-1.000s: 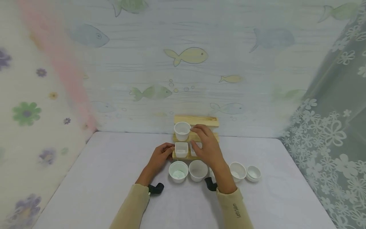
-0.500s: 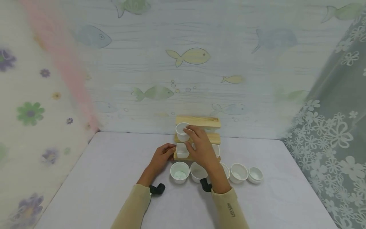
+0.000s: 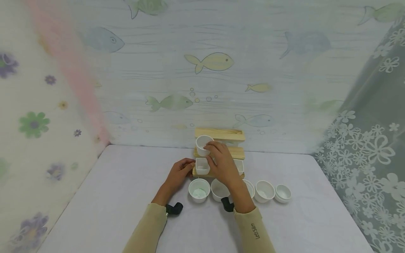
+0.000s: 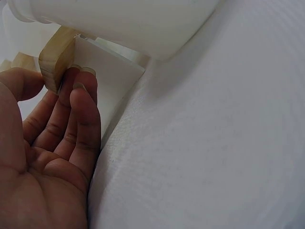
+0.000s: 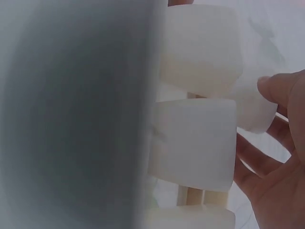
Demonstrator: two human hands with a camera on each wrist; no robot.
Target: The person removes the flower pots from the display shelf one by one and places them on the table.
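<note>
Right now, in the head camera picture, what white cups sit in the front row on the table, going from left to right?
Cup with pale green stuff inside → plain cup → a cup mostly hidden behind the right wrist → wider cup → small bowl.

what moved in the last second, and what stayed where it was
The right hand slid left across the wooden rack, from its middle toward the round cup on the middle step, and its fingers now touch that cup. Whether they grip it is unclear. The left hand stayed against the rack's left end, beside the square cup. The bowls in front did not move.
</note>
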